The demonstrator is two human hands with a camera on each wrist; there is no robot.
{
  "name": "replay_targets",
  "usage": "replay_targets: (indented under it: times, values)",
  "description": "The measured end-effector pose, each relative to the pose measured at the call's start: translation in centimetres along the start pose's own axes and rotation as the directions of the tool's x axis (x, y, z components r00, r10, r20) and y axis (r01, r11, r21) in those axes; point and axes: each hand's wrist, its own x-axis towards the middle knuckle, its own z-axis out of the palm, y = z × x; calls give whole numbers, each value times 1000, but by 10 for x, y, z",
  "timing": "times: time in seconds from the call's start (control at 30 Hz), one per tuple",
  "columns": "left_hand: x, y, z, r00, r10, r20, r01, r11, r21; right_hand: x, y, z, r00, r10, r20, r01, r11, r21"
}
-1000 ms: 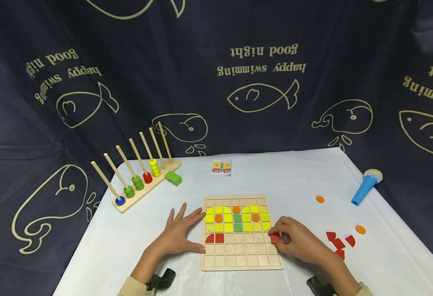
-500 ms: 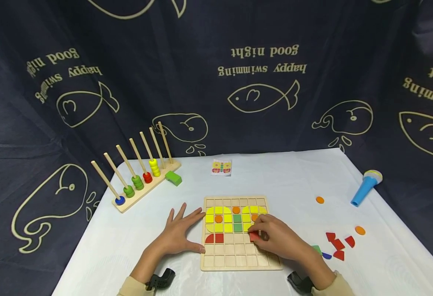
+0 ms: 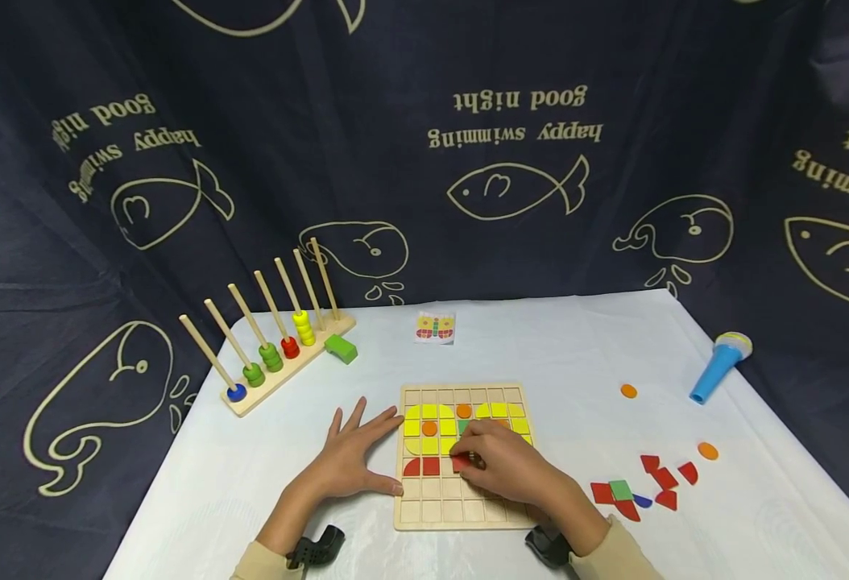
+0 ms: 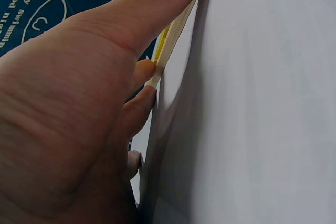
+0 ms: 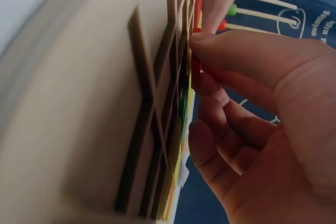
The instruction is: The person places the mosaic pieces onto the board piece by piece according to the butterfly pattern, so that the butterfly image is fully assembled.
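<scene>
My right hand (image 3: 509,465) pinches a red square tile (image 3: 460,464) between thumb and fingers, close over the wooden grid board (image 3: 449,515). In the right wrist view the tile (image 5: 196,59) stands at the thumb tip near the grid ribs. My left hand (image 3: 352,459) lies with spread fingers against the board's left edge, thumb at its lower part. Yellow tiles (image 3: 412,428), orange discs (image 3: 429,428) and green squares fill cells in the upper rows, partly hidden by the right hand. Below them sit a red quarter-round tile (image 3: 412,467) and a red square (image 3: 431,466).
Right of the board lie several red tiles (image 3: 664,478), a green square (image 3: 620,490), a blue piece (image 3: 642,501) and orange discs (image 3: 708,451). A toy microphone (image 3: 714,374) stands off at the right. Behind are a butterfly picture card (image 3: 435,329), a peg bead rack (image 3: 279,385) and a green block (image 3: 341,349).
My right hand has carried the red tile leftward from the board's right edge to its middle columns. Loose tiles its arm covered now show. The left hand has stayed put.
</scene>
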Motion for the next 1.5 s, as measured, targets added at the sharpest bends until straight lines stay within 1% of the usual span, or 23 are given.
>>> replay_targets:
  times: [0.2, 0.37, 0.63, 0.8, 1.07, 1.23, 1.37, 1.5]
  values:
    - [1, 0, 0, 1000, 4, -1, -4, 1000, 3, 8, -6, 5, 1000, -24, 6, 24, 1000, 4]
    - [1, -2, 2, 1000, 6, -7, -6, 1000, 6, 11, -8, 9, 999, -39, 7, 39, 999, -6]
    - [2, -2, 3, 1000, 5, -6, -5, 1000, 15, 11, -10, 10, 1000, -9, 22, 10, 1000, -13]
    - [2, -2, 3, 1000, 1, -2, -1, 1000, 17, 9, -11, 7, 1000, -4, 21, 4, 1000, 1]
    - [0, -2, 2, 1000, 7, -15, -7, 1000, 19, -2, -5, -5, 999, 39, 8, -39, 995, 88]
    - [1, -2, 3, 1000, 14, -24, -13, 1000, 17, -14, 1, -15, 998, 66, -1, -65, 989, 134]
    - [1, -2, 3, 1000, 9, -14, -8, 1000, 9, -26, 7, -20, 996, 89, -17, -86, 988, 129]
    - [1, -2, 2, 1000, 2, -5, -2, 1000, 5, -41, 16, -26, 989, 144, -33, -140, 984, 108]
